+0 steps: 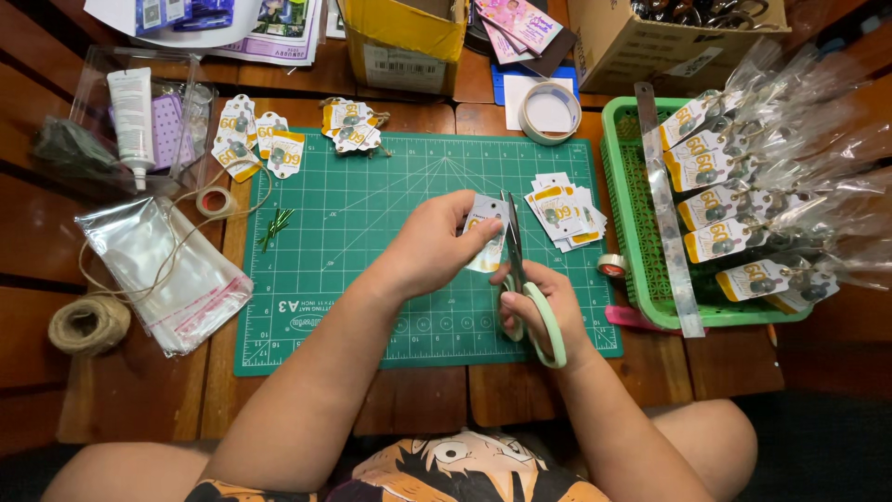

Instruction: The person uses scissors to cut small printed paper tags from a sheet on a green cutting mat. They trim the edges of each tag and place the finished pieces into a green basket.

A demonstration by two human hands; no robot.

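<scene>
Over the green mat (372,279), the left hand (432,246) pinches a small card (486,244) upright while the right hand (548,311), closed through the scissors (520,279), points their blades away along the card's right edge

The scene is lit brightly and evenly from above, and warm tones are given to the wooden table (418,400). Only soft, short shadows are cast beneath the hands on the green cutting mat (353,242). Glare is seen on the cellophane bags (808,158) at the upper right. The centre is rendered sharply; wide-angle bending is noticed towards the edges, and the lower corners are left dark.
</scene>
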